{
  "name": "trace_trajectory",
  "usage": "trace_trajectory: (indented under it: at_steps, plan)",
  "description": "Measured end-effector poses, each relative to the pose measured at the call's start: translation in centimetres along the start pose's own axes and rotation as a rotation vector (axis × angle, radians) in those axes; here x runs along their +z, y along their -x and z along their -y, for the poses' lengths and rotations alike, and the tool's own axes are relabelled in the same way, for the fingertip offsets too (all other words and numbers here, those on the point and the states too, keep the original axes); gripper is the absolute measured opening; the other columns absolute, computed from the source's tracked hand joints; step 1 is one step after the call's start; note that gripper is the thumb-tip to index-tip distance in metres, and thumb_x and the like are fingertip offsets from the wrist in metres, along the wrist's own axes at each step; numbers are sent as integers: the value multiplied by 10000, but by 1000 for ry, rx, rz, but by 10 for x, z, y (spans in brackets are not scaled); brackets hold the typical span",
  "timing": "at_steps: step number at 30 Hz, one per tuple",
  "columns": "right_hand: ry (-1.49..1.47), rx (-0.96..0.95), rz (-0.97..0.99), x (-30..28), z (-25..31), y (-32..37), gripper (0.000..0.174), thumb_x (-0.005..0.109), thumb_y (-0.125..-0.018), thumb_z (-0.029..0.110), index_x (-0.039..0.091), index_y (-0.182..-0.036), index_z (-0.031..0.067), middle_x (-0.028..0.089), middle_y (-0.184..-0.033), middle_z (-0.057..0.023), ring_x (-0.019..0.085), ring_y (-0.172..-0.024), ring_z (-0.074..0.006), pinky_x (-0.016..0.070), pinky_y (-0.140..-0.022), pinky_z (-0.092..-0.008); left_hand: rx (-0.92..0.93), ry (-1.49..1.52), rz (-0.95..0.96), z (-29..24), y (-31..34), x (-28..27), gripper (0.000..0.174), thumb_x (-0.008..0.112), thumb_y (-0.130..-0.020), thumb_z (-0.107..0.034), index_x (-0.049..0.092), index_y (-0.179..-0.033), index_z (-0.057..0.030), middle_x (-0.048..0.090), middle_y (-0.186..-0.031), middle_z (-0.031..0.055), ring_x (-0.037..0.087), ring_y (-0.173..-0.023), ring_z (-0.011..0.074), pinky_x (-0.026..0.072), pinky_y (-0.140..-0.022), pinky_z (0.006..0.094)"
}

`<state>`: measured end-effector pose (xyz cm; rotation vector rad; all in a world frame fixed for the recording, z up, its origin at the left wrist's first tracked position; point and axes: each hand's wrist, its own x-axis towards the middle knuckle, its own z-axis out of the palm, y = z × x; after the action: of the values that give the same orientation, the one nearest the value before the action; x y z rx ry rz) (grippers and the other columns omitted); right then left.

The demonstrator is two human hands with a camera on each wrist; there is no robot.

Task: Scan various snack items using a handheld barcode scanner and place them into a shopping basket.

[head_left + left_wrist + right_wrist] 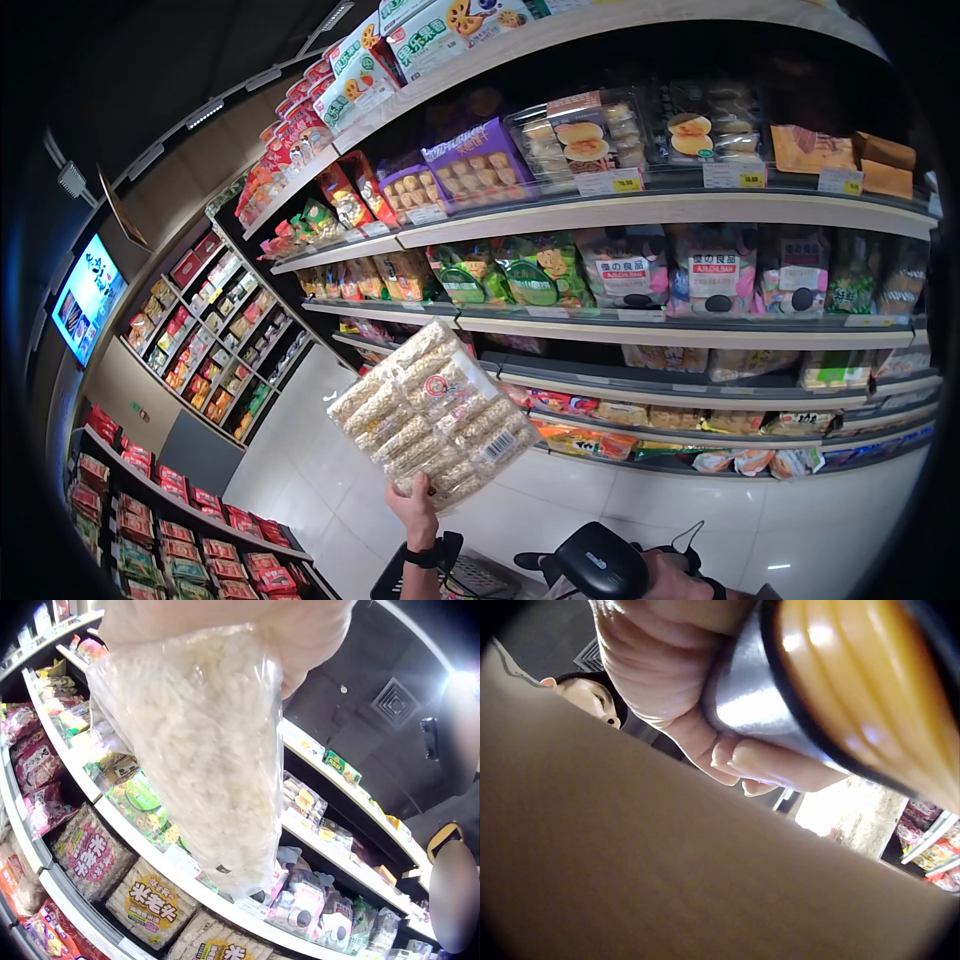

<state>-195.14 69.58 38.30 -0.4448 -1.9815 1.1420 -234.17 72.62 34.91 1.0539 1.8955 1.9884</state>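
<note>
My left hand (pixel 412 512) grips the lower corner of a clear plastic pack of puffed rice rolls (pixel 420 405), held up tilted before the shelves. A barcode label shows on the pack's right side. In the left wrist view the pack (pixel 202 750) is seen end-on, below the palm (pixel 225 622). At the bottom of the head view my right hand (pixel 672 577) holds a black barcode scanner (pixel 600 562), its rounded head pointing left. The right wrist view shows fingers (pixel 780 761) curled round its grip, beside a ribbed orange part (pixel 847 682).
Snack shelves (pixel 640 215) curve across the right, with bagged and boxed biscuits. More rice-roll packs (pixel 150 900) stand on a lower shelf. A low rack of red packets (pixel 180 500) is at the left. A black basket (pixel 390 578) sits below my left hand, over pale floor tiles (pixel 290 450).
</note>
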Motion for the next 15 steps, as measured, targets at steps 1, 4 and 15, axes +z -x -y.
trace_trajectory:
  at_steps: [1,4,15]
  plan:
    - [-183,143,15,0,1,-2,240,685,-802,94,689,-1034,33,698,-920,-129,669,-816,-197,515,-701,-340,-6,59,-25,-4,0,8,296,680,-828,-177,512,-990,5,545,-875,37,515,-768,109,445,-665,271]
    - [-513,382,-59,-6,8,-16,291,694,-789,91,669,-1070,19,694,-919,-151,673,-815,-245,518,-728,-346,-203,293,36,10,-3,15,335,644,-853,-213,493,-1048,13,548,-919,61,547,-833,148,485,-711,294]
    - [-317,542,-409,-28,8,11,291,738,-766,128,641,-1014,10,683,-823,-111,626,-731,-161,506,-690,-323,-752,690,440,149,6,190,472,585,-905,-187,416,-1310,-11,555,-1186,127,579,-1062,273,512,-900,444]
